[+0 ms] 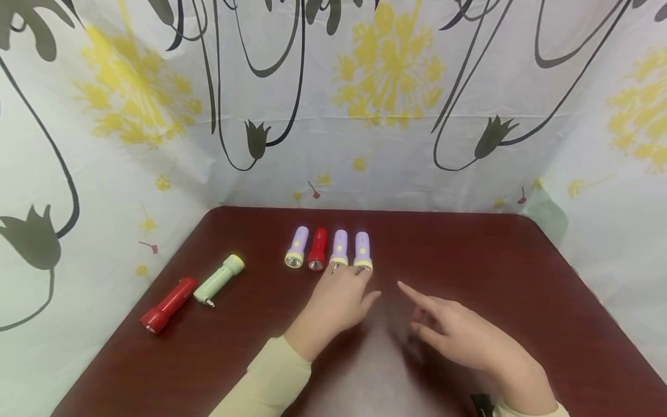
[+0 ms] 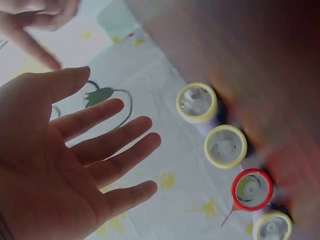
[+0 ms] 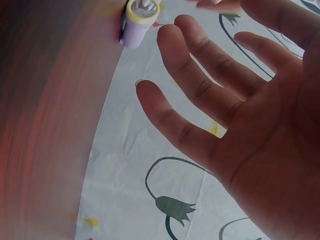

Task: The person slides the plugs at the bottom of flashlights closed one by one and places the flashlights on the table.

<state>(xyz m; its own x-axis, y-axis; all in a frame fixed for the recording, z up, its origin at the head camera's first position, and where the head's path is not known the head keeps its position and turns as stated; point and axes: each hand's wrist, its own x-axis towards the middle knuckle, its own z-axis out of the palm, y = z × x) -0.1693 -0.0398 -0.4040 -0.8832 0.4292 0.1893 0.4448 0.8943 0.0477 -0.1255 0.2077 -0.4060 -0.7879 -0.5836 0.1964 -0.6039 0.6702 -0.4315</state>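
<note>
Three lilac flashlights with cream rims and one red flashlight (image 1: 317, 248) stand in a row toward the back of the table, lenses facing me. My left hand (image 1: 336, 301) is just in front of the two rightmost lilac flashlights, the inner one (image 1: 340, 243) and the end one (image 1: 362, 245). In the left wrist view its fingers (image 2: 117, 132) are spread, apart from the lenses, and hold nothing. To the right, my right hand (image 1: 458, 333) hovers over the table with loosely bent fingers and nothing in it. The third lilac flashlight (image 1: 298, 245) is at the row's left end.
On the left of the dark red-brown table (image 1: 443, 249) lie another red flashlight (image 1: 169, 304) and a pale green flashlight (image 1: 219, 280), both slanted. A patterned white cloth (image 1: 323, 150) hangs around the back and sides. A small black object (image 1: 482, 403) is beside the right wrist.
</note>
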